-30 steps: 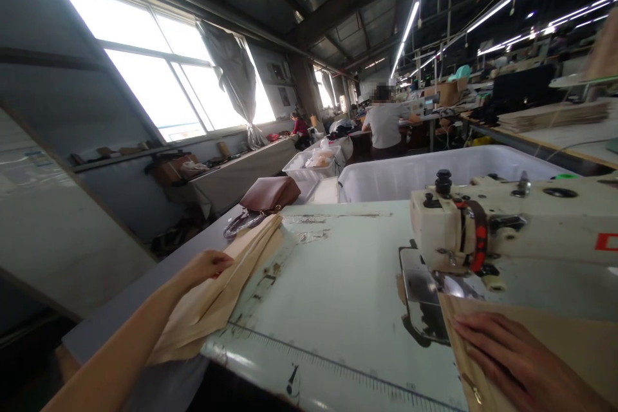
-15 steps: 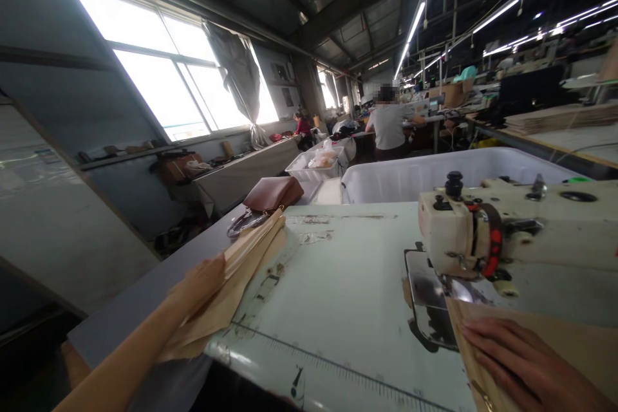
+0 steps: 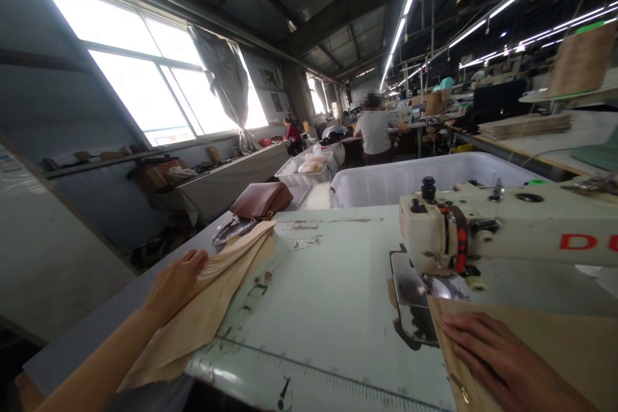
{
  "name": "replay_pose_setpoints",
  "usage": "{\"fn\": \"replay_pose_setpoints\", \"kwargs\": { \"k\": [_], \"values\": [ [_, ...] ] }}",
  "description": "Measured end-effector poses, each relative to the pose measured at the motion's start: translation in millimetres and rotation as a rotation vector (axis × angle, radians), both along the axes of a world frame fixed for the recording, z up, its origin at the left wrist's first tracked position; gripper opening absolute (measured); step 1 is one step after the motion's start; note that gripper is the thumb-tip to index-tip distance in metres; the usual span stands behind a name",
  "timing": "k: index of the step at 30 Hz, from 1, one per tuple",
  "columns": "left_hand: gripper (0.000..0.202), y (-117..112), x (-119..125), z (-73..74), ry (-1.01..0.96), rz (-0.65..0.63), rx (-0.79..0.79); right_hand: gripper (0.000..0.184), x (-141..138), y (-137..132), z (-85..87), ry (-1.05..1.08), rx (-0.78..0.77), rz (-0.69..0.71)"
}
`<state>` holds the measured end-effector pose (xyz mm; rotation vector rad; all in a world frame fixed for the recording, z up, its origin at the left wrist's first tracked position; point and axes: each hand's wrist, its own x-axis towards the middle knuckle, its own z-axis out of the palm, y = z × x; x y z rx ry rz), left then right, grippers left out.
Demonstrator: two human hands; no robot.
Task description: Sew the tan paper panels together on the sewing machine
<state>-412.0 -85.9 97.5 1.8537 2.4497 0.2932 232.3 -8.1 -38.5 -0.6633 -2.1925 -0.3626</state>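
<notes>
My left hand (image 3: pixel 176 283) is at the left edge of a stack of beige fabric pieces (image 3: pixel 217 299), with its fingers curled over the upper layers. The fingertips are partly hidden. At the right, my right hand (image 3: pixel 492 347) lies with outstretched fingers on another beige fabric panel (image 3: pixel 570 341). A zipper with a gold pull (image 3: pixel 461 389) runs along this panel's left edge. The panel's far corner reaches the presser foot area of a sewing machine (image 3: pixel 434 238), beside the metal needle plate (image 3: pixel 410 296).
A brown leather bag (image 3: pixel 261 199) sits behind the fabric stack. The pale green machine table (image 3: pixel 338 283) has a printed ruler along its front edge. Behind it stands a large white bin (image 3: pixel 376 180). A co-worker (image 3: pixel 379 132) sits farther back, facing away.
The view has turned slightly right, showing more of the sewing machine. My left hand has drawn back a little along the stack's edge. My right hand stays flat on the zippered panel.
</notes>
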Motion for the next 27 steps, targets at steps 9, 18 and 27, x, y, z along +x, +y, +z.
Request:
{"fn": "replay_pose_setpoints", "kwargs": {
  "k": [9,18,27],
  "values": [
    [0.031,28,0,63.6,-0.209,-0.063,0.024,0.026,3,-4,-12.7,-0.063,-0.18,-0.043],
    [0.045,60,168,-27.5,-0.484,-0.38,-0.014,0.027,-3,-19,15.5,-0.064,-0.452,-0.025],
    [0.05,54,397,-121.3,-0.814,-0.607,-0.131,0.062,-24,-38,43.0,-0.058,-0.674,-0.202]
  ]
}}
